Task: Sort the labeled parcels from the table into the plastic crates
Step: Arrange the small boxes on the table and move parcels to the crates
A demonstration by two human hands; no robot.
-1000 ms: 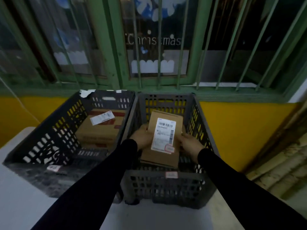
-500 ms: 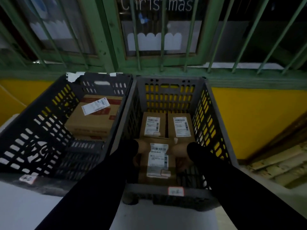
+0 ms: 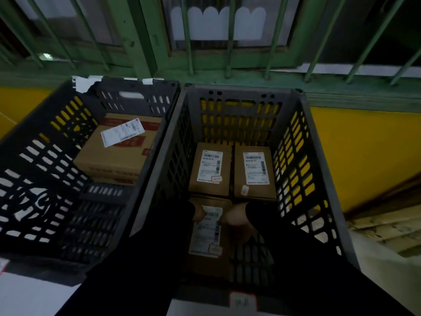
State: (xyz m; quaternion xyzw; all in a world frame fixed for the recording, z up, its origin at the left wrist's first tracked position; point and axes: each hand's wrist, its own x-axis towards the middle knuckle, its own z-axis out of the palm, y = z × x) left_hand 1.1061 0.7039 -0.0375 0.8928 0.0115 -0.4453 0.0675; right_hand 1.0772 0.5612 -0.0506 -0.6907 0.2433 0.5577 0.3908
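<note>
place: parcel sorting room | evidence: black plastic crates (image 3: pixel 303 142) of labeled cardboard parcels (image 3: pixel 210 169), barred green window (image 3: pixel 145 42)

Matt plastic, plain cardboard, paper labels and painted metal.

The two dark grey slotted plastic crates, left (image 3: pixel 68 179) and right (image 3: pixel 303 179), have a dull, matt finish with scuffed rims; torn white paper tape (image 3: pixel 84 84) clings to the left crate's far rim. The brown cardboard parcels in the right crate (image 3: pixel 210 169) (image 3: pixel 255 172) look smooth and unglazed, each carrying a white paper shipping label (image 3: pixel 210 166) with a faint sheen. The larger brown cardboard box with red print (image 3: pixel 118 151) in the left crate is matt too. The green window bars (image 3: pixel 230 37) read as painted metal, slightly glossy. The black sleeves (image 3: pixel 141 258) are soft matt cloth. The yellow wall (image 3: pixel 355 156) looks smooth and painted.
</note>
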